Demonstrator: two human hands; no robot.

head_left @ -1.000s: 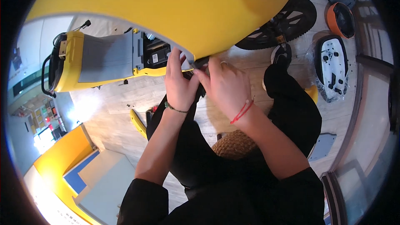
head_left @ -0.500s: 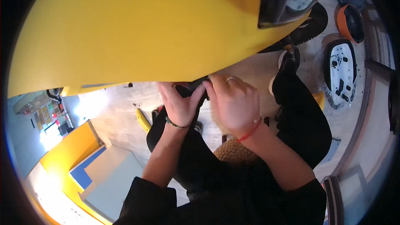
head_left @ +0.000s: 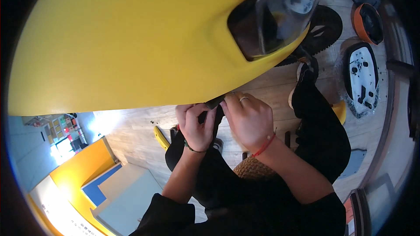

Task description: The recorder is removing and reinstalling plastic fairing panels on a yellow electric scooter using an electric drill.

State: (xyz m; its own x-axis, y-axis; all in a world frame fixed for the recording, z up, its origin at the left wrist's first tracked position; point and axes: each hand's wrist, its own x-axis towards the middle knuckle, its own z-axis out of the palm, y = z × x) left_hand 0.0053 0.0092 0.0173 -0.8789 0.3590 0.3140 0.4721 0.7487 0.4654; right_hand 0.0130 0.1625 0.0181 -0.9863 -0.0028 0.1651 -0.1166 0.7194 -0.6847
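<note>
A large, smooth yellow body panel (head_left: 131, 39) fills the upper part of the view, with a clear-covered lamp (head_left: 284, 17) set in its right end. Along its lower edge, both hands grip a short black strip (head_left: 215, 102). My left hand (head_left: 197, 126) is closed, thumb raised and pressed to the strip's left part. My right hand (head_left: 249, 118) pinches the strip's right end, its fingers curled over against the panel's edge. The panel hides how far the strip runs behind it.
On the floor at right lie a black-rimmed white tray (head_left: 363, 74) with small black parts, an orange-and-black shell (head_left: 368, 24) and a treaded black tyre (head_left: 326, 28). Below me is a woven stool (head_left: 253, 168). A curved yellow piece (head_left: 161, 137) lies left of my legs.
The view has shifted, so more of the lamp shows and the panel's edge sits lower. Both hands stay on the black strip, more of which shows between the fingers.
</note>
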